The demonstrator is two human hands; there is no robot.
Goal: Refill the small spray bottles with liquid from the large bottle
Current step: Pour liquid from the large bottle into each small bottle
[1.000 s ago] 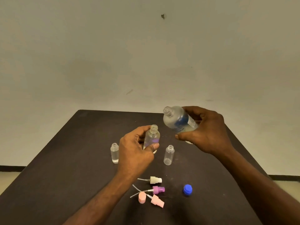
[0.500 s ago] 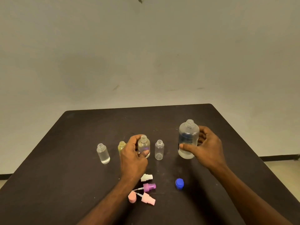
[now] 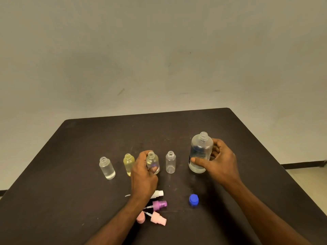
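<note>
Left hand (image 3: pixel 143 174): gripped a small spray bottle (image 3: pixel 153 162) standing upright on the table (image 3: pixel 70 174).
Right hand (image 3: pixel 218 160): curled around the uncapped large bottle (image 3: pixel 200 152), upright, right of the small one.

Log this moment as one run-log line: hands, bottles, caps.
left hand: grips small bottle | right hand: holds large bottle, upright on table | blue cap: off

A dark table (image 3: pixel 88 147) stands against a plain, scuffed wall (image 3: pixel 159 50).
</note>
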